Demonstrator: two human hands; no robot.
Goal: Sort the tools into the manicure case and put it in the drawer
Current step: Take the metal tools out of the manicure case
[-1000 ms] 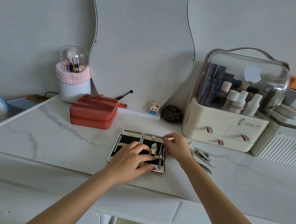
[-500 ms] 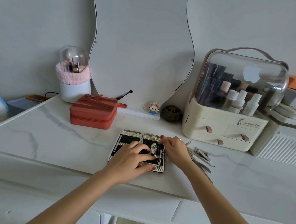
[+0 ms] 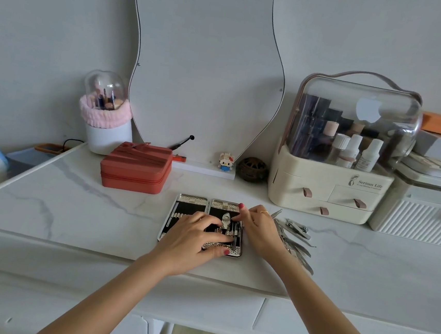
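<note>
Here both hands, left (image 3: 196,234) and right (image 3: 258,228), rest loose-fingered on the open manicure case (image 3: 192,200).

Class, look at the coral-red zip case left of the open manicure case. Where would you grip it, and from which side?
Judging by its shape, grip the coral-red zip case across its two short sides, fingers coming down from above. It lies flat on the marble tabletop as a low, broad box, so its sides give flat faces. Bare top lies to its left, and the open manicure case stands apart on its right.
</note>
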